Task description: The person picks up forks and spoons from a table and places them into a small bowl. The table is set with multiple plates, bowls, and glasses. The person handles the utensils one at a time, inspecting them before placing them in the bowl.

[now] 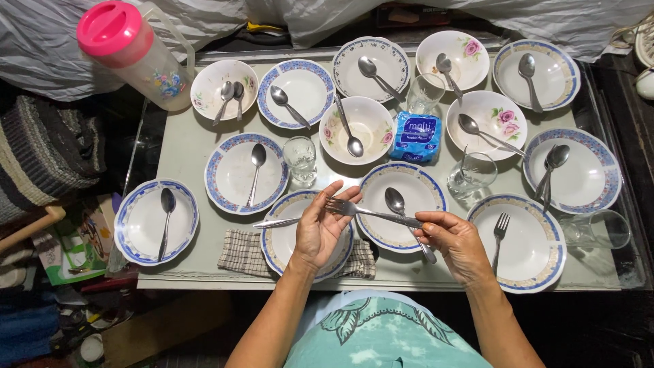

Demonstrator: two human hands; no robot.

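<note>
Head view, over a crowded desk [197,146].

— What do the hands hold?

— One fork [371,212], level above the blue-rimmed plates. The right hand [455,242] has its grip closed on the handle end; the left hand [320,228] pinches the tines between fingertips.

— And beneath?

— A plate [286,242] on a checked cloth [242,253], a knife [276,222] across its rim; beside it, a plate [371,221] bearing a spoon [395,202].

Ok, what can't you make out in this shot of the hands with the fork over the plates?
- Head view: the left hand covers much of the plate under it and part of the knife.
- The right hand hides the fork handle's end.
- The pitcher is cut off by the top edge.
- The checked cloth lies partly under that plate.
</note>
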